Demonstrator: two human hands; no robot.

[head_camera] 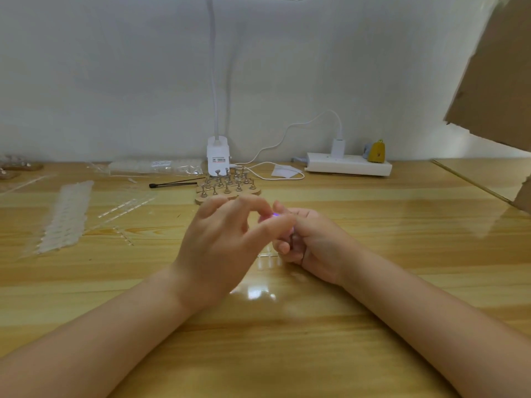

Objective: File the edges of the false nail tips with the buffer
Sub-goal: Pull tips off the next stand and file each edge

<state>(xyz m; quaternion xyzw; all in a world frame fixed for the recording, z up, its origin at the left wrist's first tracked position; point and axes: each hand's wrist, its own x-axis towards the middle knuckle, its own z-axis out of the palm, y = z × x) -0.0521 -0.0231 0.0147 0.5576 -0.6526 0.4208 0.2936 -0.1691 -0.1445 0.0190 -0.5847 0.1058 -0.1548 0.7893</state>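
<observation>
Both hands meet over the middle of the wooden table (373, 225). My left hand (221, 239) has its index finger and thumb curved together, pinching a small pale false nail tip (260, 219) that is blurred. My right hand (313, 242) is curled round a small buffer; only its purple end (276, 215) shows, right beside the left fingertips. A clear strip of nail tips (268, 261) lies on the table under the hands.
Behind the hands stands a wooden stand with metal nail holders (227, 187), then a white lamp base (218, 158) and a power strip (349, 165). A black tool (175, 184), clear bags (155, 167) and rows of nail tips (66, 216) lie left. Cardboard (494, 76) hangs right.
</observation>
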